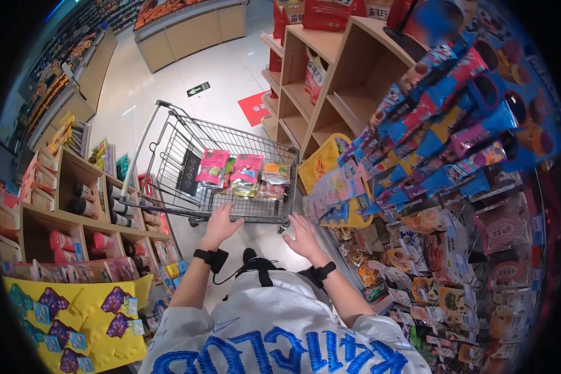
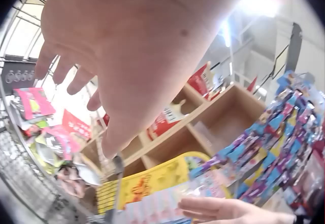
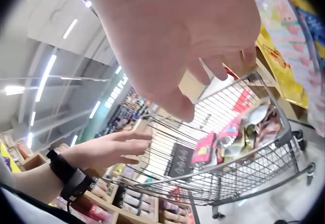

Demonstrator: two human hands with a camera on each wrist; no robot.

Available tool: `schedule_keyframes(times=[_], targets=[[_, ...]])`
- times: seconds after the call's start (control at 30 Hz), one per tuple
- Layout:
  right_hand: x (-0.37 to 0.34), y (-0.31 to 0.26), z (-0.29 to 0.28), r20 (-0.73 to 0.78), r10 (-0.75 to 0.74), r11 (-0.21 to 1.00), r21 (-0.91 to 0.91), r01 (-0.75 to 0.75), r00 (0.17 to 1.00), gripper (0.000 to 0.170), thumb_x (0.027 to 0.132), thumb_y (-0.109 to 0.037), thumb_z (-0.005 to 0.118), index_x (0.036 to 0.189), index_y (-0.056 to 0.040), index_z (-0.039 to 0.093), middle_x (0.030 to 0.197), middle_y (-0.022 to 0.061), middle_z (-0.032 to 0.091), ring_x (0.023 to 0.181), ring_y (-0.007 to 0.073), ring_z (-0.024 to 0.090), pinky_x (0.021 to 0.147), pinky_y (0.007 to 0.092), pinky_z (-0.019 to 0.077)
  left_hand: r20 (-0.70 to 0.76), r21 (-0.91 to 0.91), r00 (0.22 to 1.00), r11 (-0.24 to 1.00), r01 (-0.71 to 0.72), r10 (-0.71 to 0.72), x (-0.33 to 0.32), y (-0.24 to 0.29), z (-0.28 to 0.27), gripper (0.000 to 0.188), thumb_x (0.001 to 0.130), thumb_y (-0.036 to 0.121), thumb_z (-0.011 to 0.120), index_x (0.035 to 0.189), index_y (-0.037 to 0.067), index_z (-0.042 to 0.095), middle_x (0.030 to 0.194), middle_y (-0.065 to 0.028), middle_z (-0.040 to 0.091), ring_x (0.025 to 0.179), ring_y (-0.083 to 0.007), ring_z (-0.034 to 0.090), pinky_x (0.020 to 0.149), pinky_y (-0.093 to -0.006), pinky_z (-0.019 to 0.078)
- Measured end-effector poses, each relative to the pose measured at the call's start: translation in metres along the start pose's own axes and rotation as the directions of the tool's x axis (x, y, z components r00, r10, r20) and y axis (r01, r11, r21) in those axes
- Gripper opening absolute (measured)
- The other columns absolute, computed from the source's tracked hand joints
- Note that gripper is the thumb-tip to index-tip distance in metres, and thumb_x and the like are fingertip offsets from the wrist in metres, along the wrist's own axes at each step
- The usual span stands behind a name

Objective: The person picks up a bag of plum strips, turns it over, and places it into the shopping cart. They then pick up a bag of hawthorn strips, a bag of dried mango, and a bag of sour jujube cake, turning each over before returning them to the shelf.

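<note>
Mid-shop imo, left hand (image 1: 223, 227) and right hand (image 1: 304, 239) empty, fingers loosely apart, cart (image 1: 189, 174) with snack bags (image 1: 248, 169) just beyond them, so moving it probably needs a grip

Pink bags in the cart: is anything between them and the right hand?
Yes, the cart's near rim lies between the right hand and the pink bags. Nothing visible covers the bags from above, so reaching over the rim looks possible.

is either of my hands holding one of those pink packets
No, the pink packets lie in the cart, while the left hand and right hand are empty.
</note>
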State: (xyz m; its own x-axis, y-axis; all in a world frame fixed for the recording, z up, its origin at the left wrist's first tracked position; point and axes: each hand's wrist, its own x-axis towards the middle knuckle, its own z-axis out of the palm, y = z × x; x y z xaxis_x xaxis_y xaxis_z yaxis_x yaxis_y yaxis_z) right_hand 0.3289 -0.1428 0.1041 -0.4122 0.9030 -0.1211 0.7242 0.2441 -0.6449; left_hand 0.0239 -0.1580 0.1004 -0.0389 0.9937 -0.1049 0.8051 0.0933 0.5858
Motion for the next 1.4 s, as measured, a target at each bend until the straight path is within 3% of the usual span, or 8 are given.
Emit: schedule_keyframes(times=[0.13, 0.33, 0.43, 0.6, 0.87, 1.2, 1.3, 1.4], targets=[[0.056, 0.012, 0.071, 0.149, 0.109, 0.991, -0.094, -0.095, 0.983, 0.07, 0.079, -0.035, 0.069, 0.139, -0.0059, 0.046, 0.146, 0.0187, 0.045, 0.138, 0.0353, 0.039, 0.107, 0.0494, 0.036, 0.139, 0.36, 0.966, 0.92, 0.156, -0.218, -0.001, -0.085, 0.01, 0.101, 0.071, 0.053, 0.076, 0.152, 0.016, 0.028, 0.156, -0.0221, 0.024, 0.144, -0.049, 0.016, 0.112, -0.0666, 0.0179], [0.106, 0.015, 0.126, 0.362, 0.319, 0.944, -0.208, -0.258, 0.876, 0.064, 0.078, -0.037, 0.069, 0.129, -0.0049, 0.05, 0.134, 0.0159, 0.055, 0.122, 0.0328, 0.055, 0.098, 0.0464, 0.0451, 0.277, 0.412, 0.847, 0.853, 0.322, -0.454, -0.001, -0.128, -0.004, 0.107, 0.073, 0.056, 0.073, 0.157, 0.02, 0.016, 0.163, -0.0144, 0.009, 0.148, -0.0434, -0.001, 0.11, -0.0728, -0.0048], [0.121, 0.011, 0.137, 0.407, 0.346, 0.937, -0.204, -0.285, 0.846, 0.071, 0.078, -0.038, 0.069, 0.136, -0.0044, 0.045, 0.141, 0.0168, 0.05, 0.127, 0.0336, 0.051, 0.101, 0.0465, 0.0438, 0.181, 0.523, 0.908, 0.819, 0.237, -0.379, -0.011, -0.147, 0.017, 0.105, 0.074, 0.054, 0.072, 0.157, 0.021, 0.016, 0.164, -0.0116, 0.004, 0.149, -0.0424, -0.005, 0.107, -0.075, -0.008], [0.137, 0.023, 0.169, 0.476, 0.459, 0.888, -0.265, -0.376, 0.75, 0.097, 0.071, -0.04, 0.073, 0.151, -0.007, 0.027, 0.158, 0.0174, 0.026, 0.137, 0.0321, 0.041, 0.107, 0.047, 0.0396, 0.176, 0.417, 0.898, 0.857, 0.303, -0.403, -0.01, -0.149, 0.023, 0.098, 0.076, 0.047, 0.072, 0.155, 0.02, 0.022, 0.163, -0.0112, 0.007, 0.149, -0.0427, -0.004, 0.108, -0.0749, -0.0064], [0.12, 0.002, 0.178, 0.42, 0.501, 0.824, -0.499, -0.268, 0.757, 0.104, 0.067, -0.036, 0.075, 0.153, -0.0144, 0.022, 0.157, 0.0155, 0.027, 0.121, 0.0361, 0.057, 0.1, 0.0445, 0.0472, 0.078, 0.34, 0.931, 0.887, 0.312, -0.357, -0.016, -0.156, 0.027, 0.09, 0.074, 0.031, 0.075, 0.152, 0.016, 0.031, 0.16, -0.0102, 0.019, 0.148, -0.0434, -0.001, 0.109, -0.0749, -0.0014], [0.074, -0.03, 0.213, 0.527, 0.506, 0.812, -0.558, -0.171, 0.683, 0.11, 0.071, -0.036, 0.076, 0.155, -0.0091, 0.01, 0.157, 0.0172, 0.02, 0.128, 0.0355, 0.05, 0.104, 0.0499, 0.0412, 0.041, 0.323, 0.925, 0.881, 0.346, -0.379, -0.05, -0.172, 0.023, 0.079, 0.077, 0.03, 0.073, 0.147, 0.015, 0.04, 0.159, -0.0088, 0.024, 0.147, -0.0474, 0.001, 0.112, -0.0714, 0.0027], [0.051, -0.035, 0.234, 0.483, 0.477, 0.803, -0.579, -0.141, 0.734, 0.107, 0.073, -0.036, 0.074, 0.154, -0.0071, 0.011, 0.156, 0.0176, 0.023, 0.129, 0.0358, 0.048, 0.105, 0.0512, 0.0397, -0.105, 0.323, 0.95, 0.893, 0.314, -0.296, -0.063, -0.192, 0.028, 0.059, 0.082, 0.026, 0.069, 0.137, 0.017, 0.052, 0.151, -0.0072, 0.039, 0.145, -0.0449, 0.015, 0.112, -0.0707, 0.0057], [0.033, -0.025, 0.245, 0.405, 0.34, 0.887, -0.438, -0.146, 0.848, 0.071, 0.078, -0.026, 0.069, 0.14, -0.0071, 0.04, 0.133, 0.0169, 0.047, 0.117, 0.0327, 0.056, 0.098, 0.048, 0.0444, -0.253, 0.488, 0.952, 0.828, 0.277, -0.17, -0.076, -0.19, 0.019, 0.028, 0.082, 0.017, 0.065, 0.11, 0.021, 0.066, 0.12, -0.0005, 0.061, 0.126, -0.0293, 0.046, 0.113, -0.0649, 0.0162]])
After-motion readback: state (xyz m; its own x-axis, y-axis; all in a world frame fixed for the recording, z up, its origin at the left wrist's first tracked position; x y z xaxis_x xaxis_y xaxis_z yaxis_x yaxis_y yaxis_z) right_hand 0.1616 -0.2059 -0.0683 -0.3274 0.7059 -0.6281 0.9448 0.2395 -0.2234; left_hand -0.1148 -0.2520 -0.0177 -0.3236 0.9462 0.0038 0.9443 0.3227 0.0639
